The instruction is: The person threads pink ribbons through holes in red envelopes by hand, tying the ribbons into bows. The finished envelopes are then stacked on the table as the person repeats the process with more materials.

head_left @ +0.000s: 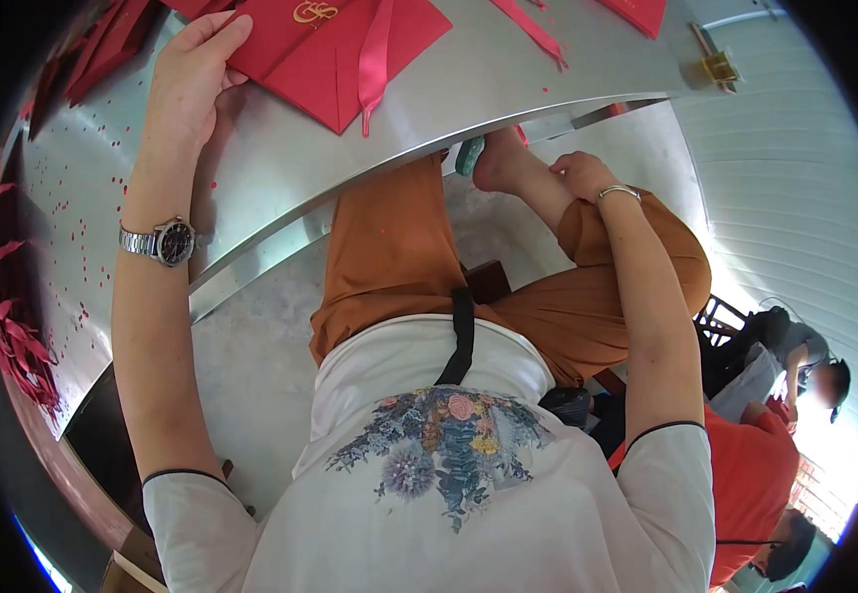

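Observation:
My left hand grips the left edge of a red paper gift bag, thumb on top and fingers underneath. The bag lies flat on the metal table, with gold lettering on its face. A pinkish-red ribbon runs across the bag and hangs past its lower edge. Away from the table, my right hand rests against my bare lower leg, which is crossed over. Its fingers are curled together, and I see nothing in them.
More red bags lie at the upper left, and another red piece at the upper right. A bundle of red ribbons hangs along the left edge. A roll of tape sits near the right end. Two people are at the right.

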Action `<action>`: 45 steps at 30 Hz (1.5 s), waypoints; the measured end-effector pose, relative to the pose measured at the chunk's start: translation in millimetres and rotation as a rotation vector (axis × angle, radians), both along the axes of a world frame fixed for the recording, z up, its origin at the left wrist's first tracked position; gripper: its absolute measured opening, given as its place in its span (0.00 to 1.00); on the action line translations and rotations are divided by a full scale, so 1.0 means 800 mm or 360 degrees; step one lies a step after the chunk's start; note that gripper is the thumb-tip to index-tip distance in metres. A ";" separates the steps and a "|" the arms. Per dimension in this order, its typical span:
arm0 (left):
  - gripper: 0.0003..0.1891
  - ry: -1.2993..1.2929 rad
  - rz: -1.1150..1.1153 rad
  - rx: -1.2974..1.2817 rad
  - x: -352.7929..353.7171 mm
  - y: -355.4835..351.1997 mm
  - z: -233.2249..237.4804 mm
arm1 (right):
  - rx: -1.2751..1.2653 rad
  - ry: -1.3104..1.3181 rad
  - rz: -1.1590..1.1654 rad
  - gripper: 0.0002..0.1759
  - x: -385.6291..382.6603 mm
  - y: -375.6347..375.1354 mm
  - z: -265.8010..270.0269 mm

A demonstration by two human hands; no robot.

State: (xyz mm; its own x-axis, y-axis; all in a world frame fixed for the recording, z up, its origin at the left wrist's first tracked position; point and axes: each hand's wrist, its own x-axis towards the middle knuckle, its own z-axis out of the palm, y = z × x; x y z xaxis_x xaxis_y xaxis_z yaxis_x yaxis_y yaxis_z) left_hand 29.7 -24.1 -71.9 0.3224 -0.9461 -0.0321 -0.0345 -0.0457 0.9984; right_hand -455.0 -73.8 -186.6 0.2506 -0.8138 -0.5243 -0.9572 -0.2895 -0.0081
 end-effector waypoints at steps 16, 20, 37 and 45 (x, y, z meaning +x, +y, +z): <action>0.14 0.0075 -0.0015 -0.0047 0.003 0.000 -0.004 | -0.0122 0.0113 -0.0175 0.15 0.000 0.000 0.010; 0.15 0.0109 -0.0024 -0.0045 0.003 0.004 0.000 | -0.0302 0.0314 -0.0436 0.18 -0.081 -0.054 -0.029; 0.11 0.0169 -0.0023 -0.0138 0.038 0.002 -0.029 | -0.0256 0.0246 -0.0971 0.30 -0.112 0.033 0.104; 0.10 0.0128 0.0063 -0.0139 0.036 0.002 -0.028 | -0.0439 0.0264 -0.0826 0.29 -0.128 0.043 0.109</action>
State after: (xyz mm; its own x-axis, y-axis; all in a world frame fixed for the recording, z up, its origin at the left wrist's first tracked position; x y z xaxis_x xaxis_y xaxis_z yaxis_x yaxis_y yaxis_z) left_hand 58.8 -22.9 -94.1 0.3591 -0.9330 0.0228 0.0460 0.0421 0.9981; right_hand -557.3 -39.5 -99.3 -0.2819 -0.9192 -0.2749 -0.9559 0.2446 0.1623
